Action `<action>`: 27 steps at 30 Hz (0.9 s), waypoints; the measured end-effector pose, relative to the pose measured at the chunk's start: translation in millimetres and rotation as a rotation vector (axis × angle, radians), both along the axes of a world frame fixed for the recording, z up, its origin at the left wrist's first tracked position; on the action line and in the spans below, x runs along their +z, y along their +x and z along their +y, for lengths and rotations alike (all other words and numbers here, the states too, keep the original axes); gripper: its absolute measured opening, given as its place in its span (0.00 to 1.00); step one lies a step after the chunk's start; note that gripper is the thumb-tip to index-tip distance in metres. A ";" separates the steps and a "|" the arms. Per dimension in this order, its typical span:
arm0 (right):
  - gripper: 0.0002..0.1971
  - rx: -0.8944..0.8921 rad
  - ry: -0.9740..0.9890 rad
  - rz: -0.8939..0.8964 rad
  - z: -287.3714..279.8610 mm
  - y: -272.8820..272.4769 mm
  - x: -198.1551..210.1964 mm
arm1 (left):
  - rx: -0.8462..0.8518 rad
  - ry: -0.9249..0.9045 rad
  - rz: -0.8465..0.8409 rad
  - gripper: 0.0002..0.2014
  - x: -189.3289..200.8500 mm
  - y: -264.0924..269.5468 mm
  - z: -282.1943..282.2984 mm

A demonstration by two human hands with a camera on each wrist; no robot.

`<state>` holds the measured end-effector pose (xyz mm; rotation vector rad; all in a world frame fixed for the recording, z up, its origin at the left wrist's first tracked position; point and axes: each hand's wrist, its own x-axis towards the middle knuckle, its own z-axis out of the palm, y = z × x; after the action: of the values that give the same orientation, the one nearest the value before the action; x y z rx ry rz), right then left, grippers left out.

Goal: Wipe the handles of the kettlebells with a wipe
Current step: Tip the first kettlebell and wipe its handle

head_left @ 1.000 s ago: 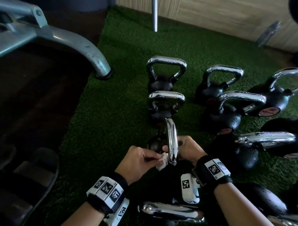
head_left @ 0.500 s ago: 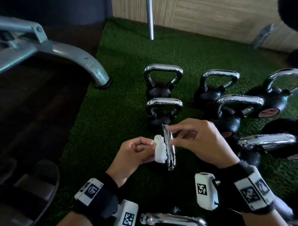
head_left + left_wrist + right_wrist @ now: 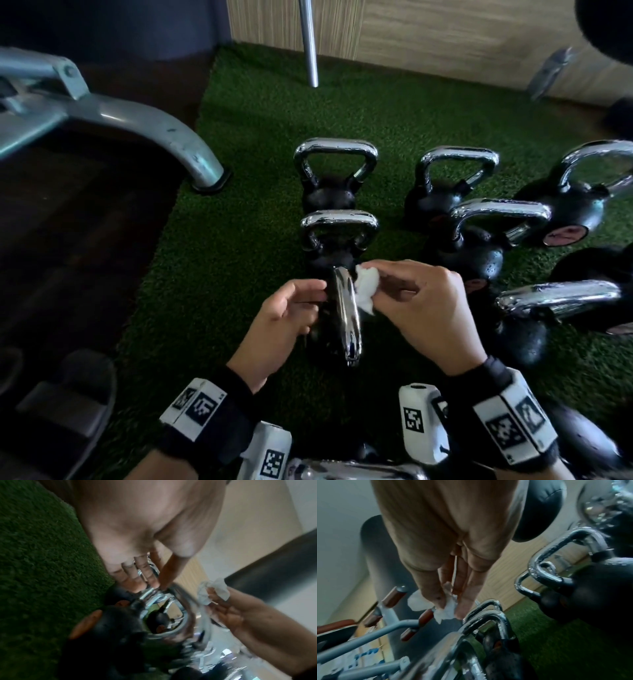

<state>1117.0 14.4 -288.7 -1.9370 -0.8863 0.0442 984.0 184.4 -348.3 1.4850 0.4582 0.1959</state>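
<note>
The nearest kettlebell's chrome handle (image 3: pixel 346 308) points toward me, end-on, its black body mostly hidden beneath my hands. My right hand (image 3: pixel 380 284) pinches a crumpled white wipe (image 3: pixel 365 288) against the handle's right side near the far end. My left hand (image 3: pixel 320 294) holds the same handle from the left with thumb and curled fingers. In the left wrist view, the left hand (image 3: pixel 154 585) meets the handle (image 3: pixel 187 607), with the wipe (image 3: pixel 214 589) beyond. The right wrist view shows the wipe (image 3: pixel 447 609) between thumb and fingers of the right hand (image 3: pixel 452 601).
Several more chrome-handled black kettlebells stand on the green turf (image 3: pixel 239 212): two straight ahead (image 3: pixel 337 222), others to the right (image 3: pixel 500 212), one by my wrists (image 3: pixel 352 471). A grey bench leg (image 3: pixel 154 126) is at left, a steel pole (image 3: pixel 308 41) behind, a dark sandal (image 3: pixel 68 411) lower left.
The wipe has passed from my left hand, on the handle's left side, to my right hand on its right side. My left hand now holds the bare handle.
</note>
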 end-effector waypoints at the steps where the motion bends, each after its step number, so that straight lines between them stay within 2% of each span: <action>1: 0.17 -0.047 0.001 0.038 -2.5 6.5 -4.4 | -0.043 0.148 0.076 0.28 -12.4 0.6 2.0; 3: 0.18 -0.118 -0.001 0.095 -5.7 16.8 -15.8 | -0.247 0.420 0.199 0.49 -34.9 3.2 0.6; 5: 0.18 -0.163 -0.015 0.136 -5.4 22.3 -30.6 | -0.427 0.568 0.233 0.70 -56.5 7.8 -8.7; 7: 0.21 -0.176 -0.040 0.185 -2.5 24.4 -46.9 | -0.419 0.625 0.251 0.78 -68.3 14.4 -23.9; 9: 0.24 -0.168 -0.055 0.251 2.6 26.0 -63.1 | -0.264 0.718 0.198 0.73 -76.8 20.5 -38.1; 12: 0.20 -0.178 -0.085 0.316 10.7 28.8 -81.9 | -0.115 0.875 0.103 0.60 -87.1 26.1 -47.2; 15: 0.16 -0.180 -0.183 0.298 18.5 27.4 -92.6 | -0.120 0.876 0.029 0.54 -92.7 27.2 -39.1; 19: 0.14 -0.126 -0.181 0.330 23.4 23.0 -101.3 | -0.154 0.714 -0.093 0.51 -82.9 25.9 -23.7; 27: 0.12 -0.218 -0.110 0.371 29.3 21.9 -101.2 | -0.182 0.688 -0.124 0.54 -76.3 24.7 -22.3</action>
<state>1138.9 43.7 -389.8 -2.0295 -0.4329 0.3182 1008.7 162.1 -424.6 2.1613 0.1500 0.3185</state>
